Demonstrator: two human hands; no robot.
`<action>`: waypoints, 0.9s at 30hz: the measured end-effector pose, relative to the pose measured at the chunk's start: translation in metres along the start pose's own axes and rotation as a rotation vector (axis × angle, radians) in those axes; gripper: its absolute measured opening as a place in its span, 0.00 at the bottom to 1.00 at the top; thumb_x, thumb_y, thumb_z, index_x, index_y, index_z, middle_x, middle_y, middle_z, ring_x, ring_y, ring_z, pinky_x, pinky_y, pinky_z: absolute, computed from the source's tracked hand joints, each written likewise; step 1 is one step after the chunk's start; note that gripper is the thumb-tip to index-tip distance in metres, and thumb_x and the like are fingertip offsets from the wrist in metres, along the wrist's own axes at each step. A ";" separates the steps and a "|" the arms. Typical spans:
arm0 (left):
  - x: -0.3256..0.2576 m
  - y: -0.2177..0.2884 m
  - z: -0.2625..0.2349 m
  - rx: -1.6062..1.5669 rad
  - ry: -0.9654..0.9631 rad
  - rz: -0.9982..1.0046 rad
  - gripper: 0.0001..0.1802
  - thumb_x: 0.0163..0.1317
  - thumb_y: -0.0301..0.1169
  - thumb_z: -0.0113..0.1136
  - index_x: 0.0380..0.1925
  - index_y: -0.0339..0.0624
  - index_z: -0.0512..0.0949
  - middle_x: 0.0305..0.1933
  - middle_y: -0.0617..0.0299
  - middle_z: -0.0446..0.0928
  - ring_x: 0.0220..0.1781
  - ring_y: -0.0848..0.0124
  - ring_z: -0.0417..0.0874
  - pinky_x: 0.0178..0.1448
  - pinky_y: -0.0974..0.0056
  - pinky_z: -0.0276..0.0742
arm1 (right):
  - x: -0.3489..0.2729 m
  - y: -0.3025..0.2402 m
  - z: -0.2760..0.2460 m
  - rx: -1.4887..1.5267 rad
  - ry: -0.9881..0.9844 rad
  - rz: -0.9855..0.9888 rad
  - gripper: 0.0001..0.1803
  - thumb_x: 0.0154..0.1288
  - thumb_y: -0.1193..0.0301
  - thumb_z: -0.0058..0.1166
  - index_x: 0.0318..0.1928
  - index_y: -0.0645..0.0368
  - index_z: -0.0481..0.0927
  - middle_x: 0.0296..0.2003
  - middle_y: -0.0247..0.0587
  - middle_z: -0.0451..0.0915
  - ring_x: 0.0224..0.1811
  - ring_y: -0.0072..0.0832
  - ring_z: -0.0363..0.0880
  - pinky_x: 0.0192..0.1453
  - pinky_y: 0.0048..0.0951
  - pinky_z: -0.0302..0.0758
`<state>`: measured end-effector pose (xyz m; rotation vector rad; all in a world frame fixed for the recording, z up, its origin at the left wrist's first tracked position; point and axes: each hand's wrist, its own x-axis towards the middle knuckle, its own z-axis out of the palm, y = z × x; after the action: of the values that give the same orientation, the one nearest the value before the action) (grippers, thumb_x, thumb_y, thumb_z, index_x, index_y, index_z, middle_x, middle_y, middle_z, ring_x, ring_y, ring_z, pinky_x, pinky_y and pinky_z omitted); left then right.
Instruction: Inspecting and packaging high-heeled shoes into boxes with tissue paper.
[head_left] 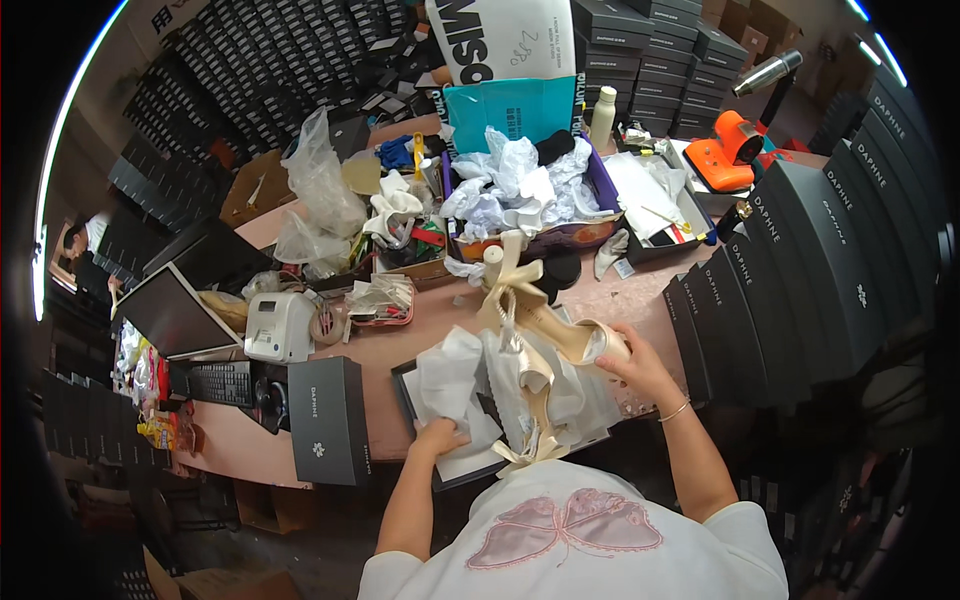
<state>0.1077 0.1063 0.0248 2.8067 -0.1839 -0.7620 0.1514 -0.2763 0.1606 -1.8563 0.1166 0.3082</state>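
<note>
My right hand (pixel 632 362) grips the toe end of a cream high-heeled shoe (pixel 560 332), whose pale ribbon bow (pixel 515 278) and heel point toward the far side. Under and beside it, a second cream shoe (pixel 537 402) lies on white tissue paper, partly covered by the first. Both are over a shallow dark shoebox (pixel 467 474) near the table's front edge. My left hand (pixel 440 437) is closed on white tissue paper (pixel 447 378) at the box's left part; its fingertips are partly hidden.
A closed dark shoebox (pixel 328 420) stands left, beside a keyboard (pixel 220 383), monitor (pixel 178 312) and white label printer (pixel 280 327). Ahead, a purple-edged bin (pixel 602 180) holds crumpled paper. Stacked dark shoeboxes (pixel 770 285) wall off the right, near an orange device (pixel 722 155).
</note>
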 end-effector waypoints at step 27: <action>-0.065 0.148 -0.023 -2.407 -0.082 -0.229 0.40 0.66 0.66 0.26 0.63 0.47 0.62 0.62 0.54 0.67 0.64 0.59 0.69 0.67 0.54 0.66 | 0.006 0.018 0.160 -0.531 -0.191 -0.747 0.11 0.50 0.67 0.61 0.34 0.55 0.77 0.30 0.39 0.76 0.34 0.39 0.76 0.38 0.38 0.73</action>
<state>0.0544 -0.0210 0.1130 0.4747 0.6213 -0.3933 0.1288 -0.1294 0.0983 -2.2217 -0.8456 -0.0182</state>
